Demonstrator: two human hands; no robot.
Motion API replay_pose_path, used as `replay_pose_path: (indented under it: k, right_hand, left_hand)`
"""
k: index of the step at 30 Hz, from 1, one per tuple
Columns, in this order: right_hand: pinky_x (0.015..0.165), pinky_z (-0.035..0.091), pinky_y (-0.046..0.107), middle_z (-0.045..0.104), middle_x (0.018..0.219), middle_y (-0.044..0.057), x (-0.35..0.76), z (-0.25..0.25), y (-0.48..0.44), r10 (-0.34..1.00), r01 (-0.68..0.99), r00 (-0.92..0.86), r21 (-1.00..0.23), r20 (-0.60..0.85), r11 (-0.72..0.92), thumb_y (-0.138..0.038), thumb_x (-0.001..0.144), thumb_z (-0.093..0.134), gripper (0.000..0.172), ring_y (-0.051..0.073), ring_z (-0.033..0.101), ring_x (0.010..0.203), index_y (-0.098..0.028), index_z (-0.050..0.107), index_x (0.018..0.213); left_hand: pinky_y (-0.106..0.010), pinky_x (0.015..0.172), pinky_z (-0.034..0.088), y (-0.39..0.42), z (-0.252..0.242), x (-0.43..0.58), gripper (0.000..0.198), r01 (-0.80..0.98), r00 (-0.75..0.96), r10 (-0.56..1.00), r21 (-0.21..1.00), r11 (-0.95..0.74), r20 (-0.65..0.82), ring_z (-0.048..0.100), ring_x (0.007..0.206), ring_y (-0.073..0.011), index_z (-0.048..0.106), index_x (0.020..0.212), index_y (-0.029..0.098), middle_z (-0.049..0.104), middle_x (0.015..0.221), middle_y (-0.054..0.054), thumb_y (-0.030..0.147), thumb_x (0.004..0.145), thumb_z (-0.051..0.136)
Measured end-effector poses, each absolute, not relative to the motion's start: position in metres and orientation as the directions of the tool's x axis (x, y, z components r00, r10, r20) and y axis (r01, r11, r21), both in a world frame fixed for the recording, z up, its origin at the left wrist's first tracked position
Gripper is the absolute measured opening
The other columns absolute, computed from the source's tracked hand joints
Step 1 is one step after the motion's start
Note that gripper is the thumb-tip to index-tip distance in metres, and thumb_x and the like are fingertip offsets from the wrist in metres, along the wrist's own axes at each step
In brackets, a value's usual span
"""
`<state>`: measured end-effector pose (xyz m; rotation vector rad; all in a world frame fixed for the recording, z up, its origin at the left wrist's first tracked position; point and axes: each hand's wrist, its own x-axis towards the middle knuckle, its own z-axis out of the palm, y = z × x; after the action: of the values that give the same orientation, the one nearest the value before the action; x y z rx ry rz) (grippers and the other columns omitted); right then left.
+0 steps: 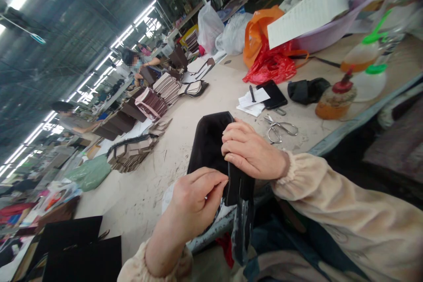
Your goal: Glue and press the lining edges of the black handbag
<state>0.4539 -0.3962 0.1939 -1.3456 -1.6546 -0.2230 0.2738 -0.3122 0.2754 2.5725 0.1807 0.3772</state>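
The black piece (208,141) looks like smooth leather or leatherette, with a faint sheen. The counter (173,150) is matt (scuffed and marked in places); the scissors (278,124) are shiny metal, the red bag (271,68) glossy crinkled plastic, the basin (325,37) smooth plastic, the sleeves (337,189) wrinkled cloth.

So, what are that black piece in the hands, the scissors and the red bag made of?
Black piece: perhaps leather or imitation leather, judging by its smooth, softly shining surface; the picture can't settle which.
Scissors: metal, probably steel, going by their silvery shine.
Red bag: most likely thin, glossy plastic, given its crinkles and bright highlights.
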Motion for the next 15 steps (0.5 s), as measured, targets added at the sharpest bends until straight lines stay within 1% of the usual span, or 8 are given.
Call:
replay_pose_path:
  k: [3,6,11,15]
  right_hand:
    - [0.108,0.023,0.05,0.057,0.096,0.007,0.4535,0.1936,-0.3962,0.664,0.841,0.06,-0.396,0.745,0.369,-0.03,0.091,0.044,0.019,0.024,0.044,0.109,-0.019,0.06,0.09]
    - [0.109,0.021,0.05,0.057,0.098,0.007,0.4531,0.1932,-0.3964,0.667,0.848,0.059,-0.39,0.743,0.36,-0.03,0.091,0.043,0.02,0.024,0.043,0.111,-0.019,0.06,0.09]
    - [0.109,0.021,0.051,0.057,0.098,0.007,0.4529,0.1932,-0.3969,0.674,0.85,0.052,-0.387,0.737,0.357,-0.03,0.092,0.043,0.021,0.025,0.042,0.111,-0.019,0.06,0.09]
    - [0.108,0.022,0.051,0.057,0.097,0.007,0.4536,0.1934,-0.397,0.672,0.847,0.055,-0.391,0.739,0.361,-0.029,0.092,0.041,0.022,0.025,0.043,0.11,-0.019,0.06,0.09]
  left_hand:
    - [-0.025,0.07,0.051,-0.3109,0.2767,0.2749,0.028,0.017,0.967,0.129,0.445,-0.895,0.221,0.065,0.078,-0.0162,0.071,0.099,0.023,0.071,0.087,-0.006,0.008,0.079,0.057]
    - [-0.025,0.071,0.05,-0.3103,0.2776,0.2763,0.028,-0.003,0.974,0.087,0.398,-0.917,0.207,0.065,0.079,-0.0164,0.07,0.099,0.022,0.07,0.088,-0.006,0.008,0.079,0.056]
    - [-0.026,0.075,0.05,-0.3119,0.2783,0.28,0.027,-0.026,0.977,0.05,0.349,-0.937,0.206,0.065,0.086,-0.0188,0.068,0.093,0.022,0.07,0.091,-0.007,0.006,0.077,0.055]
    - [-0.026,0.076,0.049,-0.3135,0.2765,0.2825,0.023,-0.024,0.976,0.044,0.307,-0.952,0.213,0.064,0.088,-0.019,0.066,0.087,0.021,0.069,0.088,-0.007,0.005,0.075,0.054]
